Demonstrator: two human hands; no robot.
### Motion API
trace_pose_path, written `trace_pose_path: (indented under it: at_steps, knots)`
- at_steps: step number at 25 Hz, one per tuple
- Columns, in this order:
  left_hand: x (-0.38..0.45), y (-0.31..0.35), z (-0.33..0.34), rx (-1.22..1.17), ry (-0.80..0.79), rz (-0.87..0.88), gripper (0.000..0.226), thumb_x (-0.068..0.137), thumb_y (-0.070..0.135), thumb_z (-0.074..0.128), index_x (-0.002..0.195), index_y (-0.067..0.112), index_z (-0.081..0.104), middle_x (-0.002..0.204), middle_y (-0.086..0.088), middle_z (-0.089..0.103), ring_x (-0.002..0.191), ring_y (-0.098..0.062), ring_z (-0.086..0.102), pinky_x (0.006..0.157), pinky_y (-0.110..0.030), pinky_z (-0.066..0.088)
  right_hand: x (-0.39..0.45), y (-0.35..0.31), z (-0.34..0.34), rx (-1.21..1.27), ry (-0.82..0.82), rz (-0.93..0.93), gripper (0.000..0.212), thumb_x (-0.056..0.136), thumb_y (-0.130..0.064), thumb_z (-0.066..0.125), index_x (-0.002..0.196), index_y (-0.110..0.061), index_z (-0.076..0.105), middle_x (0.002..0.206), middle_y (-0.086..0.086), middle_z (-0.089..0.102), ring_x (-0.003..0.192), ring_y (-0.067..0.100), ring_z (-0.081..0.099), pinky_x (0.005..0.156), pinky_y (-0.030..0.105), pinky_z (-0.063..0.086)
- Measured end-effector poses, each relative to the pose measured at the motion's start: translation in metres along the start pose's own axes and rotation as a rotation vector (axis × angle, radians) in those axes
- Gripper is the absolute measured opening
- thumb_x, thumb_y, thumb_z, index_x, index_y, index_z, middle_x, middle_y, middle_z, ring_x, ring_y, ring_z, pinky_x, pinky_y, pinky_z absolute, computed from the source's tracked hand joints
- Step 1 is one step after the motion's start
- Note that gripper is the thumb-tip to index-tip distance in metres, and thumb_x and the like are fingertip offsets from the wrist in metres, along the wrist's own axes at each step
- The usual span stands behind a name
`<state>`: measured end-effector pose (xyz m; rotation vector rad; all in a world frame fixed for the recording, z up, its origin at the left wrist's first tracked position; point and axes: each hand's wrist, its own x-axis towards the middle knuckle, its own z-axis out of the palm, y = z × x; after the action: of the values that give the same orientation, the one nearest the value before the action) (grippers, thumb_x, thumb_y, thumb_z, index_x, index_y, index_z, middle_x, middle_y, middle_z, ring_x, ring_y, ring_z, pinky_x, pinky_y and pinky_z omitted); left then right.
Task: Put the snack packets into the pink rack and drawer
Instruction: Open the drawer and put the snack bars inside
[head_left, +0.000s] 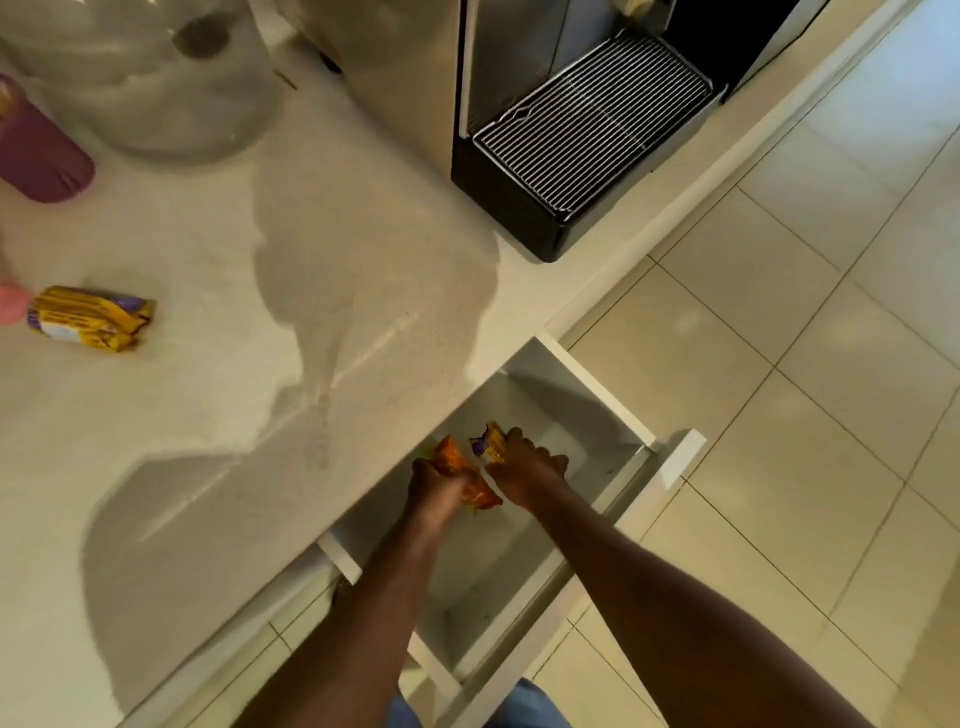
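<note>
A white drawer (587, 384) stands pulled open under the counter edge. Both my hands reach down into it. My left hand (434, 486) grips an orange snack packet (470, 488). Beside it, my right hand (524, 467) holds a yellow and purple snack packet (491, 441). Another yellow and purple packet (91, 317) lies on the white counter (234, 291) at the far left, next to a pink edge (8, 304) that is cut off by the frame.
A black and steel machine with a wire drip grid (592, 124) stands at the counter's back right. A clear glass vessel (150, 78) and a purple cup (36, 150) sit at the back left. Pale floor tiles (810, 364) lie to the right.
</note>
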<state>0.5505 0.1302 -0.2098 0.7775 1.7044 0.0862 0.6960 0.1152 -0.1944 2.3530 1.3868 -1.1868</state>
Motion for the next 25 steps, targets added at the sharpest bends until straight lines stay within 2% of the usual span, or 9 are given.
trace_pose_path:
  at_steps: [7,11,13,16,18,21,23,25]
  knots:
    - [0.038,-0.012,0.022,-0.062,0.031,-0.067,0.075,0.078,0.030,0.086,0.138,0.004,0.050,0.130,-0.017,0.064,0.114,-0.032,0.065,0.096,-0.039,0.055,0.041,0.001,0.016,-0.093,-0.004,0.047,0.055,0.095,-0.049,0.054,0.137,-0.018,0.040,0.128,0.007,0.056,0.116,0.032,0.056,0.098,0.051,0.034]
    - [0.050,-0.011,0.032,-0.063,0.054,-0.041,0.081,0.073,0.030,0.089,0.140,0.004,0.051,0.132,-0.017,0.064,0.116,-0.032,0.064,0.092,-0.035,0.055,0.051,0.001,0.026,-0.184,-0.014,0.025,0.065,0.091,-0.055,0.058,0.139,-0.016,0.039,0.129,0.007,0.053,0.114,0.030,0.058,0.100,0.051,0.037]
    - [0.054,-0.011,0.037,-0.054,0.049,-0.033,0.076,0.075,0.029,0.088,0.138,0.004,0.054,0.131,-0.017,0.065,0.115,-0.032,0.065,0.091,-0.035,0.055,0.054,-0.001,0.028,-0.174,-0.048,0.033,0.064,0.088,-0.048,0.066,0.137,-0.015,0.040,0.129,0.007,0.052,0.114,0.030,0.058,0.100,0.051,0.037]
    - [0.058,-0.013,0.043,0.015,0.018,-0.005,0.050,0.085,0.026,0.080,0.125,0.000,0.066,0.121,-0.018,0.071,0.099,-0.027,0.068,0.073,-0.028,0.051,0.054,-0.003,0.028,-0.174,-0.086,0.032,0.062,0.087,-0.039,0.068,0.137,-0.014,0.041,0.129,0.009,0.052,0.114,0.031,0.058,0.100,0.051,0.038]
    - [0.056,-0.014,0.041,0.025,0.007,-0.036,0.043,0.092,0.023,0.073,0.124,-0.004,0.065,0.123,-0.021,0.069,0.101,-0.027,0.068,0.069,-0.024,0.050,0.051,-0.004,0.025,-0.160,-0.086,0.036,0.062,0.088,-0.042,0.064,0.137,-0.013,0.040,0.128,0.010,0.052,0.114,0.032,0.057,0.099,0.050,0.039]
    - [0.038,-0.017,0.028,0.055,0.018,-0.040,0.064,0.091,0.021,0.073,0.143,-0.005,0.046,0.144,-0.024,0.050,0.128,-0.035,0.056,0.090,-0.032,0.048,0.040,-0.011,0.012,-0.117,-0.069,0.046,0.069,0.086,-0.049,0.061,0.140,-0.012,0.039,0.129,0.011,0.053,0.116,0.033,0.055,0.096,0.050,0.041]
    - [0.015,-0.016,0.016,0.064,0.011,0.045,0.072,0.091,0.022,0.073,0.150,-0.001,0.038,0.150,-0.021,0.040,0.135,-0.034,0.049,0.100,-0.034,0.045,0.024,-0.017,-0.001,-0.069,-0.039,0.040,0.070,0.084,-0.053,0.056,0.139,-0.013,0.039,0.130,0.010,0.053,0.116,0.032,0.053,0.094,0.049,0.041]
    - [-0.014,-0.015,0.008,0.104,-0.001,0.246,0.064,0.092,0.021,0.072,0.148,0.009,0.043,0.144,-0.012,0.046,0.131,-0.027,0.054,0.090,-0.021,0.048,0.000,-0.021,-0.011,0.032,0.057,0.006,0.087,0.074,-0.074,0.033,0.137,-0.016,0.041,0.126,0.006,0.054,0.114,0.029,0.053,0.094,0.050,0.042]
